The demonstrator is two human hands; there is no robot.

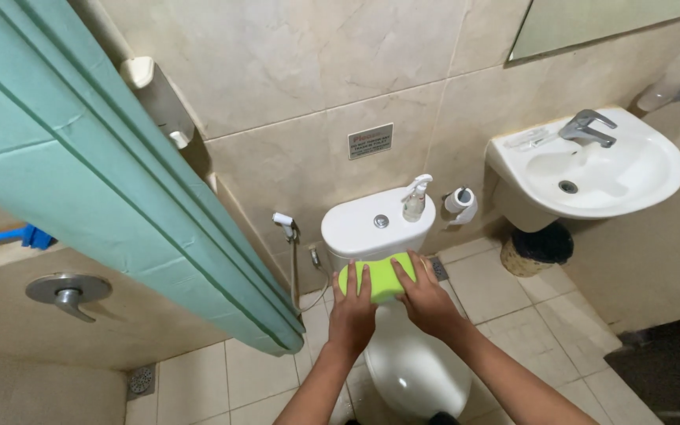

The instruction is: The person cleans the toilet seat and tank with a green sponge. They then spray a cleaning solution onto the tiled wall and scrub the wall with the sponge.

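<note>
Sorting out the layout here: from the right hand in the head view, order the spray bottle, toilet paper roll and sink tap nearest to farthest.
From the right hand:
1. Spray bottle, on the tank above.
2. Toilet paper roll, on the wall.
3. Sink tap, far upper right.

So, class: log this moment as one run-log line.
left hand: on green sponge | right hand: on sponge | sponge: held above toilet, in front of tank | spray bottle: on tank

A white toilet [403, 354] stands against the tiled wall, with a spray bottle [415, 198] on its tank [360, 228]. A toilet paper roll [460, 203] hangs beside it. A white sink [631, 185] with a metal tap [588, 127] sits to the right, above a dark bin [539, 248]. A green curtain [96, 173] hangs on the left.
</note>
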